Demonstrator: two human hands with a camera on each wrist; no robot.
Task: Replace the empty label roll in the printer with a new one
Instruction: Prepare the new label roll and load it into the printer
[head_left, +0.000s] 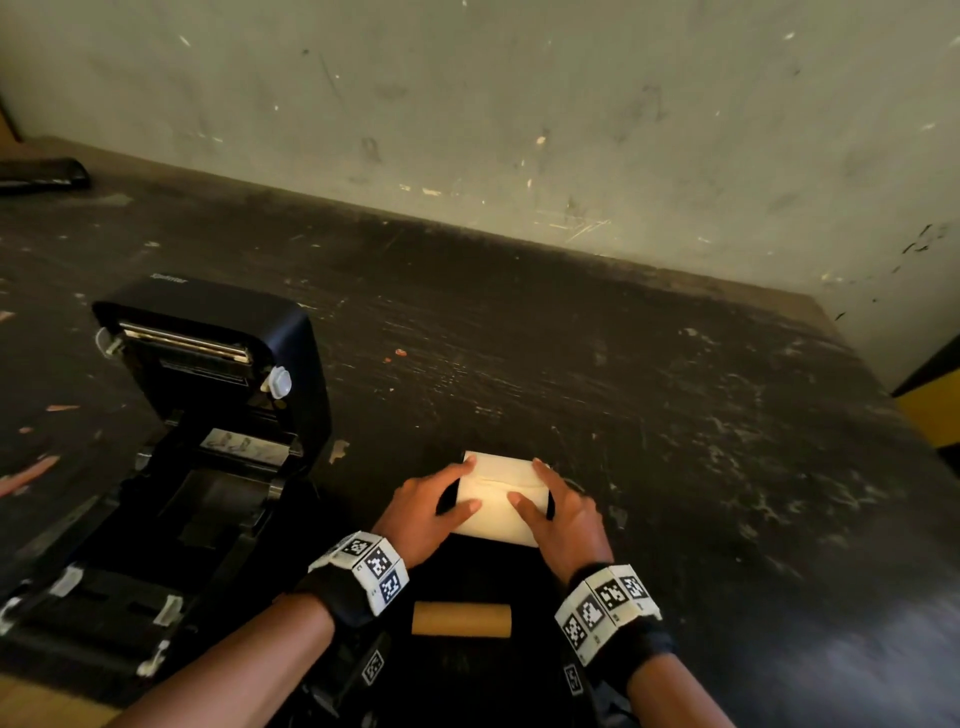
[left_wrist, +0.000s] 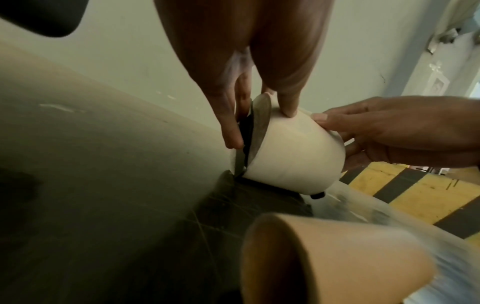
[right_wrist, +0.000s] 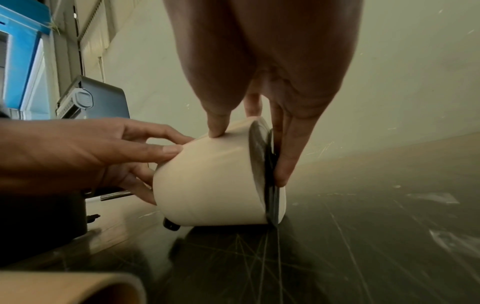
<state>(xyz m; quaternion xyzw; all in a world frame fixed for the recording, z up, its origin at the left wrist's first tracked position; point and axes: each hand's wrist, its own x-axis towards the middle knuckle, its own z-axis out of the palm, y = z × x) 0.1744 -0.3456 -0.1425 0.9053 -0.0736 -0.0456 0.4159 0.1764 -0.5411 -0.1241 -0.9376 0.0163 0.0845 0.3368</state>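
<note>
A full cream label roll (head_left: 496, 499) lies on its side on the dark table, right of the printer. Black end discs cap both of its ends (right_wrist: 262, 164). My left hand (head_left: 431, 506) grips its left end, thumb on the paper (left_wrist: 288, 107), fingers on the outer face of the disc (left_wrist: 231, 131). My right hand (head_left: 561, 514) grips the right end the same way (right_wrist: 283, 160). The black printer (head_left: 208, 415) stands at the left with its lid raised and its roll bay bare. A brown empty cardboard core (head_left: 461, 618) lies between my wrists, near the table's front.
A scuffed wall (head_left: 519, 104) runs along the back of the table. A dark flat object (head_left: 41, 174) lies at the far left. A yellow and black striped surface (head_left: 930, 400) shows past the table's right edge.
</note>
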